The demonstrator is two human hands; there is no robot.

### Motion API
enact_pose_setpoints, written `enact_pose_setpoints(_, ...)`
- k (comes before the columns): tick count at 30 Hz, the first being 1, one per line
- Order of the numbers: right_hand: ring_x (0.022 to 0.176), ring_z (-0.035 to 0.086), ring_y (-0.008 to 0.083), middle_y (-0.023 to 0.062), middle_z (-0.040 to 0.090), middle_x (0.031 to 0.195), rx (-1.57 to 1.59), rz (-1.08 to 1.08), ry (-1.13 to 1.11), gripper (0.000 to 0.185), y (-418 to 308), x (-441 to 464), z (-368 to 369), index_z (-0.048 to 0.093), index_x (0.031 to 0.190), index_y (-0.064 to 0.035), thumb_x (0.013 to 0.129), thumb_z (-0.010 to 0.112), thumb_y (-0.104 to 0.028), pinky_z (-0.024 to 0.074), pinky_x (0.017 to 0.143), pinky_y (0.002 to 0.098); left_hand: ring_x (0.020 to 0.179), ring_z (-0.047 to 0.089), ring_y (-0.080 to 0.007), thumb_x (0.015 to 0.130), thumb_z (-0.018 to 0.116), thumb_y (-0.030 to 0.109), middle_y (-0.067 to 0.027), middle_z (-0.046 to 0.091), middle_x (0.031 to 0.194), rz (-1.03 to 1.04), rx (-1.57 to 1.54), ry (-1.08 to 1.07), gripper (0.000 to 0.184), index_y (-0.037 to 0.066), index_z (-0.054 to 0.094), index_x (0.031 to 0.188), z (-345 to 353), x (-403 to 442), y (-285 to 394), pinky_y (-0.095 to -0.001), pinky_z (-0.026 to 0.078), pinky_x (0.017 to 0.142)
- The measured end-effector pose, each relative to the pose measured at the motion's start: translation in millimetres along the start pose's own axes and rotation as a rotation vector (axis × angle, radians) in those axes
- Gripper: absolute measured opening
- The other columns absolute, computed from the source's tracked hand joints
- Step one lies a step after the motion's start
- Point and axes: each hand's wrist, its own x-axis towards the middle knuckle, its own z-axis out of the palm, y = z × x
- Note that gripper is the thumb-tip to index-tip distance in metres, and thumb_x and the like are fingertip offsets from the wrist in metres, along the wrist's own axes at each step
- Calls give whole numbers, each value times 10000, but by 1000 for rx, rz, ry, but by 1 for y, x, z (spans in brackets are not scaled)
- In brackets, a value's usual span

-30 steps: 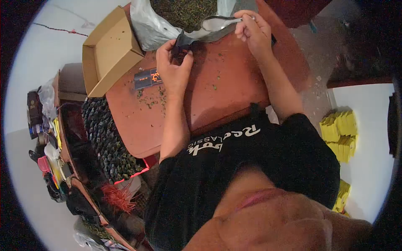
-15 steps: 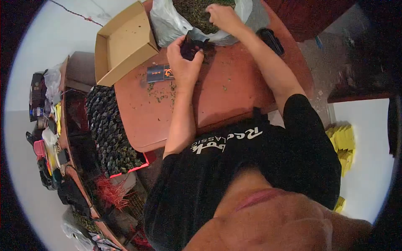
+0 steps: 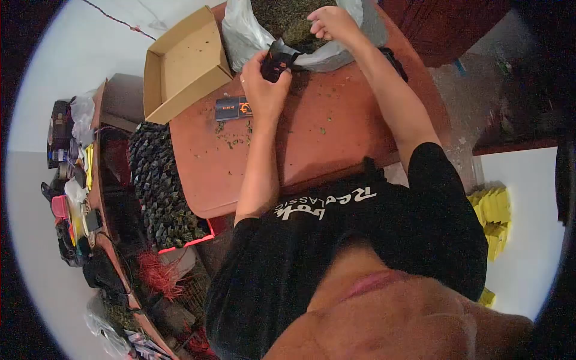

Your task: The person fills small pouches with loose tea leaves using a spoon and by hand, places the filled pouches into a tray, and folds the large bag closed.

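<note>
while the left hand (image 3: 264,93) grasped a black pouch (image 3: 276,67), the right hand (image 3: 333,24) curled over a bag (image 3: 243,41) of dry leaves (image 3: 279,17); its grip i could not tell.

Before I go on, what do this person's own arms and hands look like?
Both the left hand and the right hand are ungloved, with bare forearms and no watch or cable visible. A small pale spot on a left finger may be a ring; it is too small to be sure. The short black fabric sleeves belong to a black T-shirt with white lettering across the chest.
</note>
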Motion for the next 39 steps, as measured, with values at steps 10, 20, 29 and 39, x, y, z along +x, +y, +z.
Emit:
enact_pose_setpoints(10, 498, 564, 135, 75, 641, 668, 205, 78, 14, 314, -52, -1, -30, 665, 942, 15, 974, 533, -268, 420, 426, 257, 1072, 592, -372, 687, 764, 184, -188, 630, 1122, -35, 72, -107, 537, 24, 610, 1176, 5, 29, 10, -442, 457, 964)
enact_pose_setpoints(20, 518, 593, 154, 75, 656, 665, 11, -16, -73, 310, -68, -15, -21, 661, 948, 7, 977, 502, -257, 462, 465, 283, 1103, 577, -366, 691, 777, 206, -174, 621, 1155, -3, 124, -129, 552, 51, 603, 1191, 16, 31, 12, -445, 453, 973)
enact_pose_setpoints(29, 593, 636, 264, 118, 640, 673, -817, -1026, 137, 222, -57, -53, 23, 642, 1006, -51, 972, 479, -197, 523, 618, 375, 1082, 577, -361, 691, 785, 186, -167, 619, 1118, -50, 63, -105, 550, 40, 596, 1187, 19, 12, 10, -447, 455, 957)
enact_pose_setpoints(39, 734, 711, 229, 104, 723, 828, -357, -403, 83, 276, -90, -64, -4, 653, 1115, -75, 964, 475, -222, 558, 677, 354, 1070, 572, -357, 670, 815, 152, -160, 621, 1097, -28, 11, -28, 555, 34, 592, 1165, 14, 2, 3, -442, 439, 963)
